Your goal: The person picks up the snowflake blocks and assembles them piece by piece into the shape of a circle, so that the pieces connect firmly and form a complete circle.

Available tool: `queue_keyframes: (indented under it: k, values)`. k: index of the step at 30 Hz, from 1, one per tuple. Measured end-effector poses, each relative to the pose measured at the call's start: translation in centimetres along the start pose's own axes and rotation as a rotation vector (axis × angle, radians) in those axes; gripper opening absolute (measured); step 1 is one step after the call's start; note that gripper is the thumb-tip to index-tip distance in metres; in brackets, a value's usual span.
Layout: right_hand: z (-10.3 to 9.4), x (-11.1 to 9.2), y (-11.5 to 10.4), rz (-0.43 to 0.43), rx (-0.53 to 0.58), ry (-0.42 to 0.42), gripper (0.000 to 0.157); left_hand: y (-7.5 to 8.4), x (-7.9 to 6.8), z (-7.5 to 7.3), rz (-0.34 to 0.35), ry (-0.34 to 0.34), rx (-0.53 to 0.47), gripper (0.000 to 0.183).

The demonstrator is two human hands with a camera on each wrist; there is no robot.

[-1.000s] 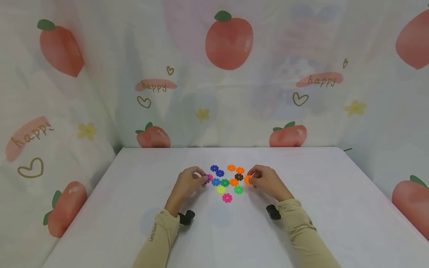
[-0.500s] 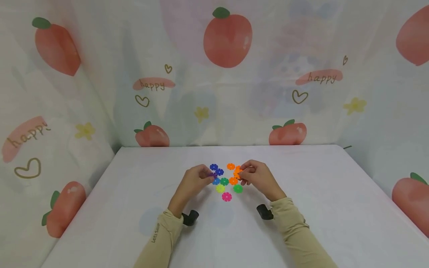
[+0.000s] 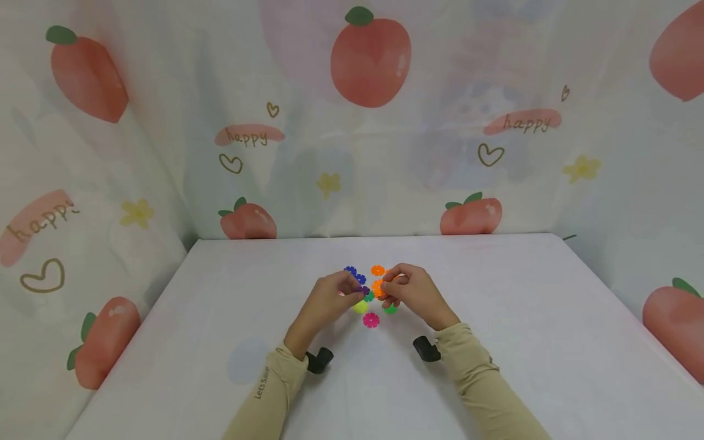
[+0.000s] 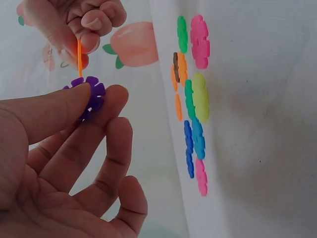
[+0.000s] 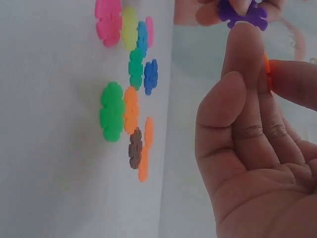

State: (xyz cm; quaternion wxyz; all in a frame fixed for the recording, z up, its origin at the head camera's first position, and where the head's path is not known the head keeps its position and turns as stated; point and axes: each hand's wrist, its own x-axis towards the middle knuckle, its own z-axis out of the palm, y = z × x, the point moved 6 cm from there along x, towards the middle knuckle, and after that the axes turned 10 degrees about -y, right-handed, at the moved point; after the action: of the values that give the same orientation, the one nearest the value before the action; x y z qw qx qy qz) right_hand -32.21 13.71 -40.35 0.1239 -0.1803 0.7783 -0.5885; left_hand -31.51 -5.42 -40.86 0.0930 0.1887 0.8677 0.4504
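My left hand pinches a purple snowflake building disc between thumb and fingers. Facing it, my right hand grips an orange snowflake disc by its edge. Both discs are held up over the table; in the left wrist view the orange one is edge-on, right at the purple disc's notched rim. Whether their slots interlock I cannot tell. Below lie loose discs: a pink one, a yellow one, a bright green one, a brown one and several others, partly hidden by the hands in the head view.
The white table runs back to a curtain printed with fruit, hearts and flowers. A black wrist camera sits under the left wrist, and another black camera under the right.
Both hands have come toward each other, lifting the purple and orange discs over the loose ones and bringing them close together. The head view has tilted slightly downward.
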Motion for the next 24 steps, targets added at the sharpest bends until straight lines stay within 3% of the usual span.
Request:
queue_keyframes:
  k: [6, 24]
  values:
    - [0.29, -0.02, 0.0, -0.005, 0.021, -0.015, 0.017, 0.28, 0.04, 0.33, 0.046, 0.017, 0.011, 0.008]
    - [0.47, 0.24, 0.28, -0.008, 0.056, -0.015, 0.016, 0.74, -0.14, 0.26, 0.061, 0.053, 0.04, 0.011]
